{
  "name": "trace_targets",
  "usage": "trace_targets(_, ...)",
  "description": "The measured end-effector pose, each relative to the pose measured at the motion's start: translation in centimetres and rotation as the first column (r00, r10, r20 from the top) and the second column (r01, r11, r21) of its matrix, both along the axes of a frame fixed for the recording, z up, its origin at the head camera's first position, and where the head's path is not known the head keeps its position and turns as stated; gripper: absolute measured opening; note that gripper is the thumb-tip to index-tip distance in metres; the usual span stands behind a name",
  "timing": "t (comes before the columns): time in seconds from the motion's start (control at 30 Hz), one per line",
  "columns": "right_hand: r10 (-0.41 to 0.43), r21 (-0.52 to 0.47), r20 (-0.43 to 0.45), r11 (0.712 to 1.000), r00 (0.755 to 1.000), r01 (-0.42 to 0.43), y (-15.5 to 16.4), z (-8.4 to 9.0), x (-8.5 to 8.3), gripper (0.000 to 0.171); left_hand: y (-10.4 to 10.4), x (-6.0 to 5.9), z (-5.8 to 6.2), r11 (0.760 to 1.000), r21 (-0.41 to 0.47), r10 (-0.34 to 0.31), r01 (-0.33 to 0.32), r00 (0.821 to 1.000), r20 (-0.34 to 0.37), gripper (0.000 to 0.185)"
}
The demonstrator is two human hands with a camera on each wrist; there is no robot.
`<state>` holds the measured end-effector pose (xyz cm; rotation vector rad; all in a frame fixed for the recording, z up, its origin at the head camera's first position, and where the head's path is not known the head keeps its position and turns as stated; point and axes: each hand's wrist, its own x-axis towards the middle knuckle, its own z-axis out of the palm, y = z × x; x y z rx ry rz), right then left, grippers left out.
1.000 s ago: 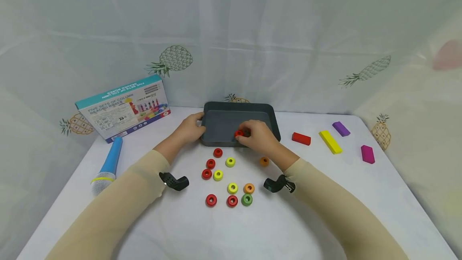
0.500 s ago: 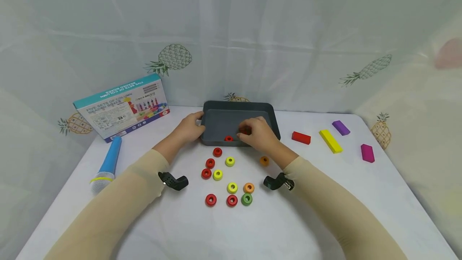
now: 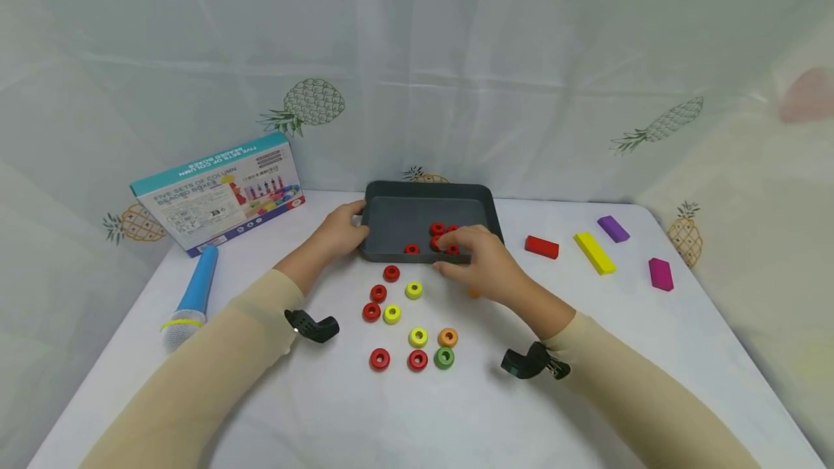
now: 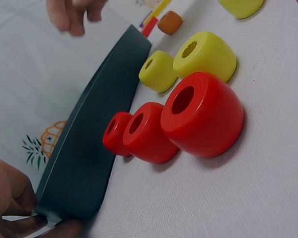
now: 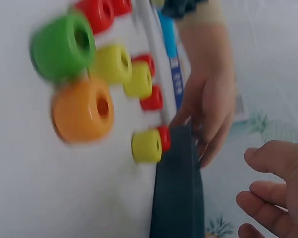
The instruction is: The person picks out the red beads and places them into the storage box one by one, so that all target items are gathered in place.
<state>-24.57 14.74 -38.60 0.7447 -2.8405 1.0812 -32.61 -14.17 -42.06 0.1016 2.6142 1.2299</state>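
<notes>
My left hand (image 3: 342, 229) grips the left side of a dark grey tray (image 3: 417, 210); in the left wrist view, its fingers (image 4: 20, 196) are at the tray's corner. Several red beads (image 3: 412, 249) lie inside the tray, toward its front and right. Over the tray's front right edge is my right hand (image 3: 487, 264), thumb and fingers apart. The right wrist view shows nothing held between that hand's fingers (image 5: 268, 158). In front of the tray lie several red beads (image 3: 380, 360), yellow beads (image 3: 418, 337), an orange bead (image 3: 447, 337) and a green bead (image 3: 444, 357).
A printed box (image 3: 218, 194) leans at the back left, with a blue toy microphone (image 3: 195, 295) before it. To the tray's right lie a red block (image 3: 541, 247), a yellow block (image 3: 594, 253), a purple block (image 3: 613, 229) and a magenta block (image 3: 661, 273). Another orange bead (image 3: 474, 293) is partly hidden behind my right hand.
My right hand has let go of red beads inside the tray, its fingers have spread, and it has drawn back toward the front right. My left hand stays at the tray's side.
</notes>
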Motion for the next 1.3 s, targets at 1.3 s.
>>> trace_targets(1.3,0.318,0.312,-0.280,0.922,0.906,-0.227,-2.5,-4.6,11.8,0.032,0.1,0.1,0.3,0.999,-0.033,-0.012,0.011,0.999,-0.035,0.069)
